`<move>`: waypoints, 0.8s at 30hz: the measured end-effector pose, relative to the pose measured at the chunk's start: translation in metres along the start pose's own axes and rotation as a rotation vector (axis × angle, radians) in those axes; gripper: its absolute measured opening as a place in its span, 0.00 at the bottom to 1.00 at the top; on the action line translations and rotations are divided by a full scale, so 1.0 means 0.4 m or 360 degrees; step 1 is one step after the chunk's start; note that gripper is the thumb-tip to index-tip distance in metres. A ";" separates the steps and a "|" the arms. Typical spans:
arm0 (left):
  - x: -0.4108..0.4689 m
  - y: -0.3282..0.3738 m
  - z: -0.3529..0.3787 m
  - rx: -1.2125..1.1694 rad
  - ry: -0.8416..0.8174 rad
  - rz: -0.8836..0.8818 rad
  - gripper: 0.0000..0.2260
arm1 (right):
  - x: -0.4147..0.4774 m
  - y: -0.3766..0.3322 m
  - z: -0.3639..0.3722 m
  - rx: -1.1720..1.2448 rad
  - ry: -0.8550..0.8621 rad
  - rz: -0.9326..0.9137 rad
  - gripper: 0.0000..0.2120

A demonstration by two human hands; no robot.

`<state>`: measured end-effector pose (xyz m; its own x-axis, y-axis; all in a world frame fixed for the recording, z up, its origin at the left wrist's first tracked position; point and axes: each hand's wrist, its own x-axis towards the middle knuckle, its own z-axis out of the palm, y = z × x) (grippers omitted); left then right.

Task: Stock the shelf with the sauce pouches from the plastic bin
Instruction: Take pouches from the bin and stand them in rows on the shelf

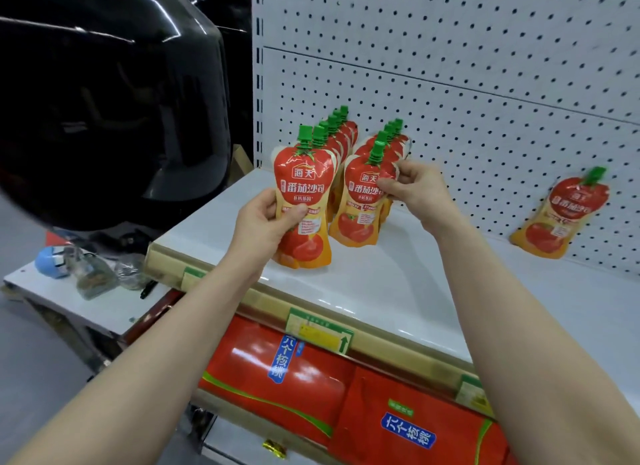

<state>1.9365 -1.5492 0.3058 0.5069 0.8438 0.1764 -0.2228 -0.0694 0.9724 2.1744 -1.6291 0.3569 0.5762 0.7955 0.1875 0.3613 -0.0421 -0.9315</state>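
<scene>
My left hand (266, 222) wraps middle of front left pouch (304, 194), standing on shelf (398, 291) near front edge. My right hand (412, 187) pinches top side of front right pouch (362, 208), bit further in on shelf. Pouches look soft, squishy, maybe slippery; I guess grab middle, not green cap (305, 137). Rows (346, 135) run to back of shelf. One lone pouch (564, 218) leans at back of shelf.

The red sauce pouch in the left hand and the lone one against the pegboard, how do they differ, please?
The held red-and-orange, green-capped sauce pouch stands upright, gripped by the left hand; the lone pouch leans tilted on the white pegboard, untouched. Same label and cap.
</scene>
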 end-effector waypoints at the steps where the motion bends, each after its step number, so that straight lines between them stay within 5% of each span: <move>1: -0.001 0.001 0.003 -0.0007 -0.0017 -0.0004 0.11 | 0.001 0.000 0.001 0.0006 -0.0008 0.0000 0.11; 9: -0.010 -0.008 0.035 -0.0024 -0.0079 -0.0088 0.10 | 0.001 -0.002 -0.004 -0.0079 -0.0008 0.0006 0.14; 14: -0.026 -0.012 0.076 -0.0059 -0.0175 -0.0114 0.13 | -0.078 -0.061 -0.021 -0.0220 0.0540 -0.0300 0.09; 19: -0.049 -0.018 0.166 -0.0080 -0.0392 -0.0134 0.15 | -0.167 -0.086 -0.033 -0.0163 -0.0208 -0.0162 0.05; 24: -0.058 -0.051 0.261 0.0037 -0.0551 -0.0086 0.18 | -0.163 -0.048 -0.149 -0.0120 -0.0068 -0.0090 0.02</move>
<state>2.0164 -1.6229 0.2978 0.7705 0.6165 0.1621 -0.1710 -0.0450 0.9842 2.1736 -1.7164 0.3811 0.5221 0.8230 0.2239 0.4475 -0.0409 -0.8934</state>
